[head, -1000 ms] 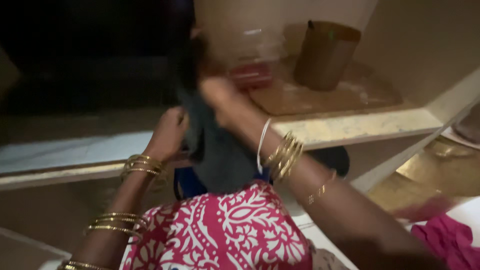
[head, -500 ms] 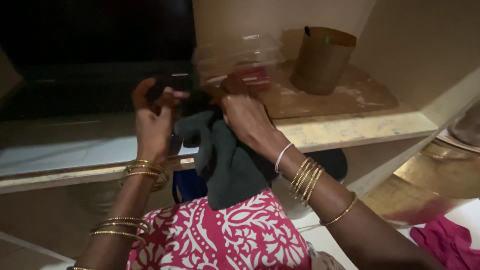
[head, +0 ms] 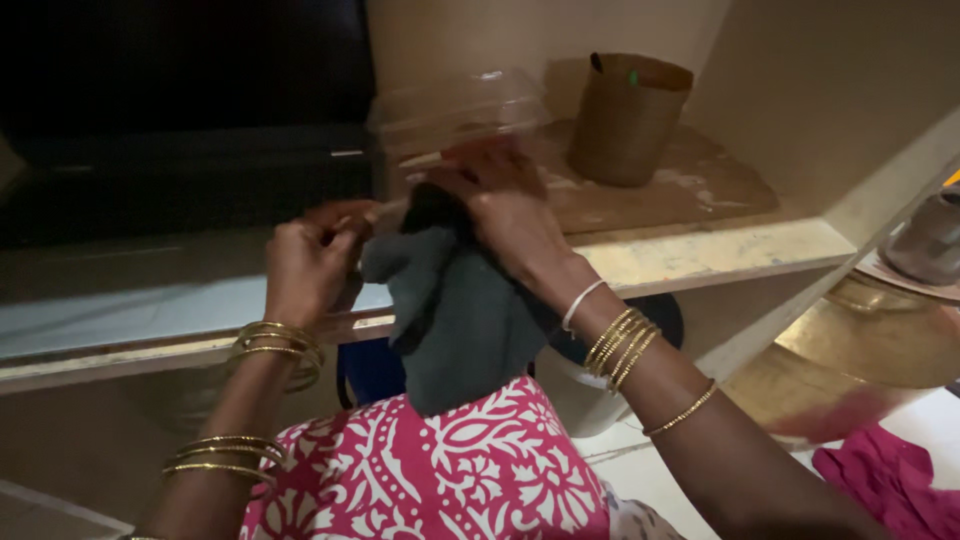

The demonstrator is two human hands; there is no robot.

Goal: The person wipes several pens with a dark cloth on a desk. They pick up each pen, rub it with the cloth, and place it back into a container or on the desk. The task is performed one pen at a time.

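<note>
Lowered cloth [head: 455,320] (fingertips hidden)

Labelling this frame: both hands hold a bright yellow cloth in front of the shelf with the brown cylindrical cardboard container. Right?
Not quite. In the head view the cloth is dark grey, not bright yellow. The rest stands: the left hand and right hand both grip it in front of the shelf that bears the brown cylindrical cardboard container.

A clear plastic box [head: 455,110], lidded and rounded at the corners, stands just above the frame's middle at the shelf's front, something red showing through its lower wall. To its right, in the upper right, stands a brown paper bag [head: 625,118], open-topped, with a small green spot near its rim.
</note>
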